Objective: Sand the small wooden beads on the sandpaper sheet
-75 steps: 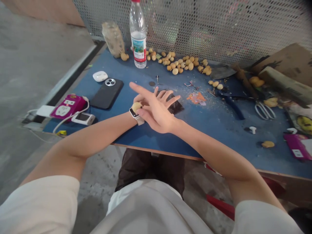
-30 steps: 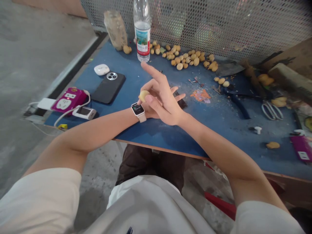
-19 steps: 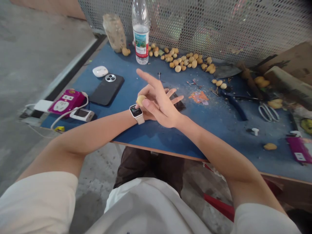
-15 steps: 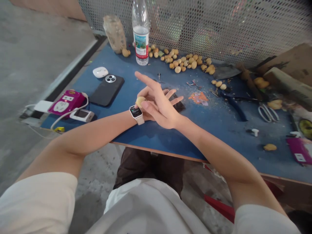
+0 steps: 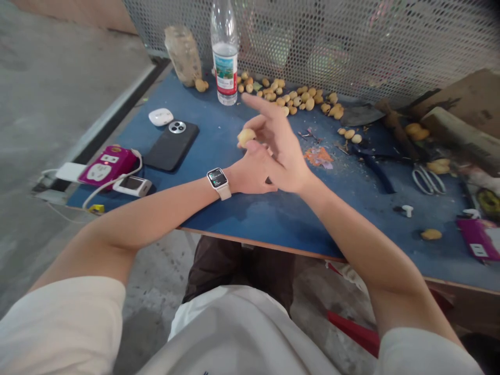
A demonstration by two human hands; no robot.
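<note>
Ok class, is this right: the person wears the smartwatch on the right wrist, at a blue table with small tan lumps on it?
No: the smartwatch is on the left wrist, as the head view shows; the blue table and small tan lumps stand as stated.

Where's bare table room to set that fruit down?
Bare blue tabletop lies beside the right forearm, below the pliers, and between the phone and bottle. The back edge is crowded with the fruit pile; the far right with scissors and cardboard.
</note>
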